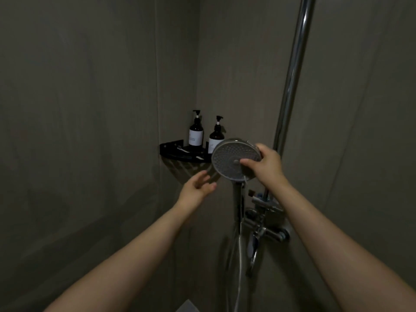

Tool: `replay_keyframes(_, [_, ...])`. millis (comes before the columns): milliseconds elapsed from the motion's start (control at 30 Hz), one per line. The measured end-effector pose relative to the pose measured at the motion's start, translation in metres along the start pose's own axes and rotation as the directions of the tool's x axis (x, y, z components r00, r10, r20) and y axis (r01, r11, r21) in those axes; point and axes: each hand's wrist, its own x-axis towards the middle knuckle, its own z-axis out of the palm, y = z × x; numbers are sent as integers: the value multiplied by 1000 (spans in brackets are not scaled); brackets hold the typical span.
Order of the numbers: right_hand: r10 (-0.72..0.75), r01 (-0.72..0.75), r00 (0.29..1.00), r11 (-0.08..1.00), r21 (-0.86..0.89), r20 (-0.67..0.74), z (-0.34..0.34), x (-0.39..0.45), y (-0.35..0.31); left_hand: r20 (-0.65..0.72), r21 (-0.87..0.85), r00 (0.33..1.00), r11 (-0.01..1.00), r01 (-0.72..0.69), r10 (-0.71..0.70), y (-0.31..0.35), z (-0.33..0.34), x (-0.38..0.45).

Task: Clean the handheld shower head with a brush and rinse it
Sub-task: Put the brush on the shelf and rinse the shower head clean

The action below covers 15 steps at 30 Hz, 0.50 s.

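Here the right hand [266, 163] has hold of the handheld shower head [231, 159], thumb laid across the nozzle face near its centre and the other fingers wrapped round the far rim, so that grip is closed on the head itself. The round grey face is turned toward the camera and tilted a little to the left. Its handle [238, 199] drops straight down from the disc, and the hose [238, 266] trails below it toward the bottom edge. The left hand [198, 184] reaches in from the lower left, palm turned up, fingers loosely spread and holding nothing; its fingertips sit just under the lower left rim of the head, close by but apart from it.

Behind the head, in the corner of the dim grey walls, a black corner shelf [173, 149] carries two dark pump bottles [195, 131] with pale labels, the right one partly hidden by the disc. A chrome riser pipe [292, 70] runs up the right wall, and the mixer valve [267, 228] sits below the right wrist, blurred. No brush can be made out in either hand.
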Motion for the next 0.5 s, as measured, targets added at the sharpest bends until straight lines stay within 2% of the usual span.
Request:
replay_keyframes(67, [-10, 12, 999, 999, -31, 43, -8, 2, -4, 3, -16, 998, 998, -67, 67, 18, 5, 2])
replay_keyframes(167, [-23, 24, 999, 999, -33, 26, -16, 2, -4, 79, 107, 986, 982, -157, 149, 42, 15, 8])
replay_keyframes(300, [9, -1, 993, 998, -66, 118, -22, -2, 9, 41, 320, 992, 939, -125, 118, 44, 29, 19])
replay_keyframes(433, [57, -59, 997, 998, 30, 60, -29, -9, 22, -59, 263, 992, 960, -95, 114, 37, 44, 22])
replay_keyframes(500, [125, -136, 987, 984, 113, 96, -32, -14, 30, -100, 218, 989, 972, -85, 109, 33, 51, 22])
